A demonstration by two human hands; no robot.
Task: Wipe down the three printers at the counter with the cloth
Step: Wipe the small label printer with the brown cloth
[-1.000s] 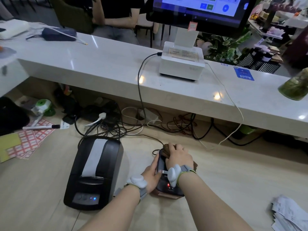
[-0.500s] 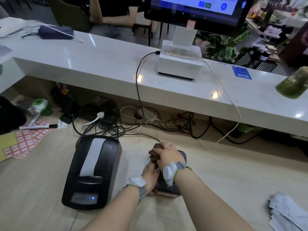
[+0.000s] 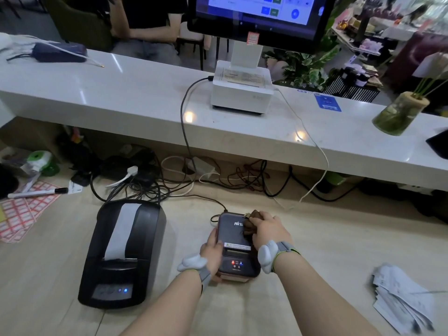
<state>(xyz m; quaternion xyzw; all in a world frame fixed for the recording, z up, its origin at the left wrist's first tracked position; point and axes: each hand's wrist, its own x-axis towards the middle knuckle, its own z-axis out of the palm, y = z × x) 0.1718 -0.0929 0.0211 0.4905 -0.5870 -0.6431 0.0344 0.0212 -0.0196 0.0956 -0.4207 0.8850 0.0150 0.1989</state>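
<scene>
A small black printer (image 3: 234,248) with red and blue lights lies on the wooden desk. My left hand (image 3: 212,251) grips its left side. My right hand (image 3: 268,230) presses a bunched brown cloth (image 3: 251,223) against the printer's upper right top. A larger black receipt printer (image 3: 123,253) with a white paper strip stands to the left. A white printer (image 3: 241,89) sits on the raised white counter (image 3: 121,98) under a monitor.
Tangled cables (image 3: 169,180) lie behind the printers under the counter. A pile of paper receipts (image 3: 404,301) lies at the right. Red label sheets (image 3: 21,214) and a marker (image 3: 36,193) are at the left. A vase (image 3: 400,112) stands on the counter. A person sits beyond.
My right hand with the cloth has slid from the middle of the small printer's top to its right side, uncovering the lid and label. The camera has moved closer.
</scene>
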